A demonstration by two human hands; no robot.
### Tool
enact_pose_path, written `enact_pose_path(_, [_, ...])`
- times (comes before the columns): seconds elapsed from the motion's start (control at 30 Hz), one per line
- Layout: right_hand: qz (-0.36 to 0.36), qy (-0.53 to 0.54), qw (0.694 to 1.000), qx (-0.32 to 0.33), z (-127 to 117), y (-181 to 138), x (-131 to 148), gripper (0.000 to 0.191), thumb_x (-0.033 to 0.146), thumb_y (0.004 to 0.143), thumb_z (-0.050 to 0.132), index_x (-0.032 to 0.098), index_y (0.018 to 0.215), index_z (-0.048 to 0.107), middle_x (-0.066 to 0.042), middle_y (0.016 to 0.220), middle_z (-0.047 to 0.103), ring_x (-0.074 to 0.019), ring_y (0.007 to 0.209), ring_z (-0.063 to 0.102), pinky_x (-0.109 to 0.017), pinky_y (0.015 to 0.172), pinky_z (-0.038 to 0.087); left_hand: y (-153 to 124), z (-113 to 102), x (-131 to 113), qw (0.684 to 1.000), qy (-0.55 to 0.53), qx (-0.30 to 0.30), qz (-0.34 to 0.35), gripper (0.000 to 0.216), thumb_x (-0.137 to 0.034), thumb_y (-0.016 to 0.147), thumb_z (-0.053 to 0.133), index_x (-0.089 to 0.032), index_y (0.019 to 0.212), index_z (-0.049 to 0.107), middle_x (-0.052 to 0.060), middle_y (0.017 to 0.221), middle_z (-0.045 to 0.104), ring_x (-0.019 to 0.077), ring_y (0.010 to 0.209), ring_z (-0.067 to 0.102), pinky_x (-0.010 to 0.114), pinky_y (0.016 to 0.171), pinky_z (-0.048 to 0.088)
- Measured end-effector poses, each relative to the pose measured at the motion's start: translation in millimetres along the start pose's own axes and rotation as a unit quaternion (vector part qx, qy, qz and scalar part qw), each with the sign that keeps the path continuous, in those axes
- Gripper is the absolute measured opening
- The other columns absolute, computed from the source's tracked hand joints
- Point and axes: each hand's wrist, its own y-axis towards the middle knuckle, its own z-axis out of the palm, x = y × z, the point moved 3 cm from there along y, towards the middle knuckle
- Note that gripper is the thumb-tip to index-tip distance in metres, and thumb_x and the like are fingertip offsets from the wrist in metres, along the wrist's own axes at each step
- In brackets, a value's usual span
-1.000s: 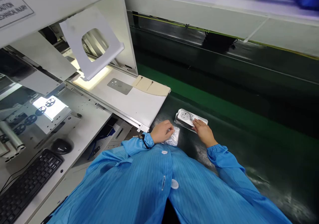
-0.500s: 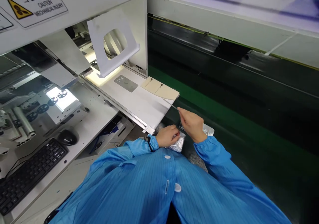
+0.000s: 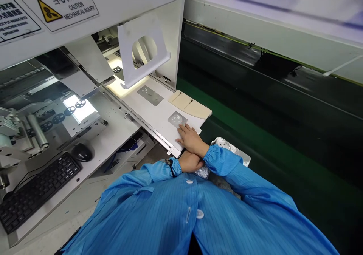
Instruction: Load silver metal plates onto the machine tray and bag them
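Note:
My right hand point(image 3: 193, 138) lies flat with its fingers spread, the fingertips on the near end of a thin grey plate point(image 3: 176, 118) with several round holes at one corner. This plate rests on the white belt point(image 3: 163, 124), and my fingers cover part of it. Below, my left hand point(image 3: 190, 161) is curled closed beside a shiny silver film-wrapped packet point(image 3: 203, 172); my right wrist crosses over its fingers. Further along the belt lies a second grey holed plate point(image 3: 150, 95). A cream board point(image 3: 189, 104) with two dark screws sits along the belt's far edge.
A white bracket point(image 3: 144, 58) with a large opening hangs over the lit belt. At the left are a black mouse point(image 3: 81, 152), a keyboard point(image 3: 39, 187) and machine parts behind a clear panel. Another silver sheet point(image 3: 232, 151) lies right of my right sleeve. Dark green surface spreads beyond.
My right hand has moved left from beyond the belt's end onto the belt. The thin plate it held edge-on now lies flat there, and my fingers have opened. The view has shifted slightly left.

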Motion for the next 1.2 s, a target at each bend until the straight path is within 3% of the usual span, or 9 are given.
enact_pose_path(0.3, [0.007,0.019,0.999,0.050,-2,8,2,0.061,0.043,0.093,0.050,0.010,0.144,0.043,-0.017,0.156,0.034,-0.0364,0.146,0.024,-0.056,0.114,0.030,3,-1,3,1.000,0.011,-0.001,-0.013,0.043,-0.026,0.090,0.051,-0.005,0.125,0.063,0.015,0.128,0.059,0.0310,0.123,0.054,0.042,0.105,0.045])
enact_pose_path(0.6, [-0.008,0.010,0.999,0.041,1,17,-12,0.053,0.012,0.093,0.033,0.011,0.144,0.044,-0.017,0.156,0.034,-0.0322,0.145,0.026,-0.056,0.114,0.030,5,-2,1,0.997,0.075,0.008,0.012,0.040,-0.032,0.095,0.041,-0.003,0.102,0.069,0.018,0.105,0.068,0.0310,0.100,0.065,0.042,0.089,0.051])
enact_pose_path(0.77, [-0.020,0.008,0.998,0.053,3,15,-20,0.056,0.009,0.090,0.033,0.014,0.145,0.043,-0.015,0.157,0.032,-0.0320,0.146,0.024,-0.064,0.112,0.027,4,-2,0,0.997,0.069,-0.010,0.018,0.038,-0.033,0.096,0.041,-0.006,0.108,0.065,0.015,0.108,0.066,0.0290,0.103,0.062,0.042,0.091,0.049])
enact_pose_path(0.97, [-0.017,-0.005,0.999,0.052,-4,17,-29,0.057,0.008,0.090,0.030,0.011,0.146,0.042,-0.016,0.157,0.032,-0.0319,0.146,0.024,-0.062,0.113,0.027,1,-2,0,0.996,0.069,-0.034,0.040,0.034,-0.034,0.096,0.041,-0.009,0.106,0.063,0.012,0.107,0.061,0.0236,0.102,0.058,0.036,0.090,0.048])
enact_pose_path(1.2, [-0.029,-0.009,0.998,0.058,-1,18,-27,0.056,0.008,0.091,0.029,0.011,0.145,0.043,-0.014,0.157,0.032,-0.0320,0.146,0.025,-0.059,0.113,0.028,6,-2,-1,0.997,0.074,-0.016,0.024,0.038,-0.033,0.097,0.039,-0.007,0.113,0.062,0.013,0.111,0.062,0.0260,0.107,0.057,0.038,0.095,0.046])
